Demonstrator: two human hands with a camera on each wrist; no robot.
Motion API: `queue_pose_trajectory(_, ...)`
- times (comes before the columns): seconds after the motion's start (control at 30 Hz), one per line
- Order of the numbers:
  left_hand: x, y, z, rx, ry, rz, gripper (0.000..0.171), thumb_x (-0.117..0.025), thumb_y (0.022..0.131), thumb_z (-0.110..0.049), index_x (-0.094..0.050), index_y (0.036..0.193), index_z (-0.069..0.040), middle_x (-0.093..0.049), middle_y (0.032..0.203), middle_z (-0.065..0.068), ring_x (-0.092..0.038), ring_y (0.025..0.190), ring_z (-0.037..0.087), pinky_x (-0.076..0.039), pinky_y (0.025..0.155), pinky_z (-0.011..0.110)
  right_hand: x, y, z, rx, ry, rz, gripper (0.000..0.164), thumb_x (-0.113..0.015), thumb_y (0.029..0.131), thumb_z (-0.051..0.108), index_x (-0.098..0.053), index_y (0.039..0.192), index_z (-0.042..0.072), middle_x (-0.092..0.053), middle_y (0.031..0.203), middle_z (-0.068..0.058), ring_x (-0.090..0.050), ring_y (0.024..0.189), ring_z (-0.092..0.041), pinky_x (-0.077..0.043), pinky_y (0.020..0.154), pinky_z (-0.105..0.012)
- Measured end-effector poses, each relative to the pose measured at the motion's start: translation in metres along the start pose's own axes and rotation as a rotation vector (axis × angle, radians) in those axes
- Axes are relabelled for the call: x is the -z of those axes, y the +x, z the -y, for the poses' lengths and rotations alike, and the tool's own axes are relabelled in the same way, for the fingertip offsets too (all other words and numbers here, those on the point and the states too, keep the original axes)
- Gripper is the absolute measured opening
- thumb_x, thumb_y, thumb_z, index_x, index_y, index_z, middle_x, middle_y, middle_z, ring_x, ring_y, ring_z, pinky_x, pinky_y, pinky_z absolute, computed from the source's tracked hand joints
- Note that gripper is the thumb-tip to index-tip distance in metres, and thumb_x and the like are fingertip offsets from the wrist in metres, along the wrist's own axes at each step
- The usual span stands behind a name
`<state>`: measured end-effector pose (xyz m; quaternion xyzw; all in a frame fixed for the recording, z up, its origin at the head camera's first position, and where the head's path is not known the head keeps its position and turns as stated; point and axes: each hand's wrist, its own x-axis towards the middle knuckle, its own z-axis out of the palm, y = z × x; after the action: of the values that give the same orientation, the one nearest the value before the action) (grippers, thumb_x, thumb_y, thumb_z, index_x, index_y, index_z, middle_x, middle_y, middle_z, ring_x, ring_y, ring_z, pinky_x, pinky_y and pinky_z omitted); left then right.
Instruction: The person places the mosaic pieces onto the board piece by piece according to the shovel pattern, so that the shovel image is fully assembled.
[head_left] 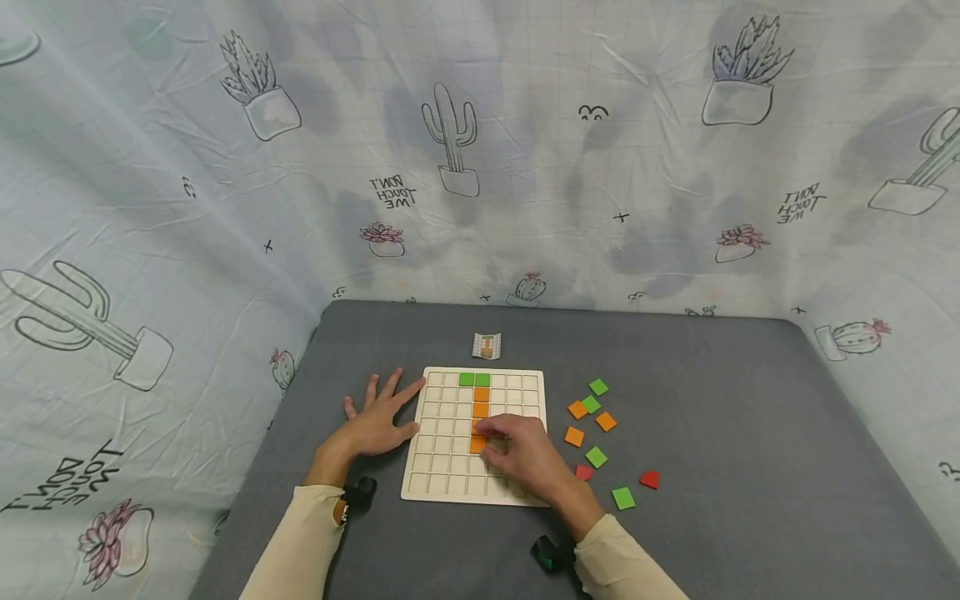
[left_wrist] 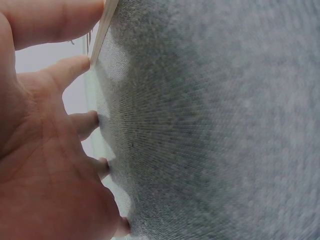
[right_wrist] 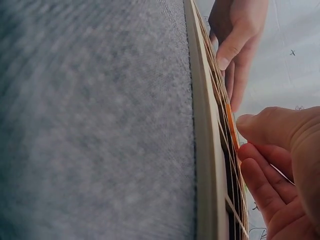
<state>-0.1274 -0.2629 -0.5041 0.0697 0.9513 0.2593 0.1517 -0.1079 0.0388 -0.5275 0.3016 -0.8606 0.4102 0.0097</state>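
A pale wooden grid board (head_left: 442, 437) lies on the grey table. Two green tiles (head_left: 467, 379) sit side by side in its top row, and a column of several orange tiles (head_left: 481, 395) runs down below the right one. My left hand (head_left: 377, 425) rests with spread fingers on the table at the board's left side, thumb and index finger at its edge. Over the lower orange tiles is my right hand (head_left: 525, 454), its fingertips touching them. In the right wrist view, the thumb and fingertips (right_wrist: 246, 150) stand apart close to an orange tile (right_wrist: 231, 122).
Loose green tiles (head_left: 596, 457), orange tiles (head_left: 574, 437) and red pieces (head_left: 649, 479) lie scattered to the right of the board. Beyond its top edge lies a small pattern card (head_left: 487, 346). A cactus-print curtain (head_left: 525, 167) encloses the table's back and sides.
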Motion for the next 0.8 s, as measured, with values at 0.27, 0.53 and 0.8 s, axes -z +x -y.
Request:
queue_pose_trajectory(0.27, 0.001, -0.001, -0.001, -0.014, -0.025, -0.007, 0.078, -0.069, 0.104, -0.025, -0.035, 0.174, -0.024, -0.01, 0.184, 0.023, 0.008, 0.165, 0.062, 0.011, 0.112, 0.095, 0.005, -0.001, -0.002, 0.02, 0.014, -0.023, 0.031, -0.088, 0.089, 0.005, -0.084, 0.12, 0.007, -0.083, 0.117, -0.002, -0.079, 0.104, -0.017, -0.065, 0.095, -0.037)
queue_pose_trajectory(0.53, 0.002, -0.002, 0.001, -0.017, -0.041, -0.005, 0.078, -0.069, 0.104, -0.025, -0.036, 0.174, -0.025, -0.01, 0.184, 0.023, 0.008, 0.165, 0.062, 0.013, 0.112, 0.095, 0.024, -0.005, -0.002, -0.04, 0.12, -0.025, 0.031, -0.088, 0.092, 0.007, -0.083, 0.122, 0.008, -0.083, 0.119, -0.001, -0.079, 0.101, -0.02, -0.066, 0.092, -0.039)
queue_pose_trajectory(0.8, 0.004, -0.002, -0.001, -0.021, -0.04, -0.001, 0.077, -0.069, 0.105, -0.028, -0.035, 0.174, -0.028, -0.009, 0.184, 0.023, 0.008, 0.165, 0.061, 0.012, 0.112, 0.095, 0.047, -0.01, -0.011, -0.042, 0.132, -0.014, 0.034, -0.088, 0.092, 0.009, -0.081, 0.125, 0.008, -0.082, 0.121, -0.004, -0.078, 0.104, -0.025, -0.065, 0.095, -0.048)
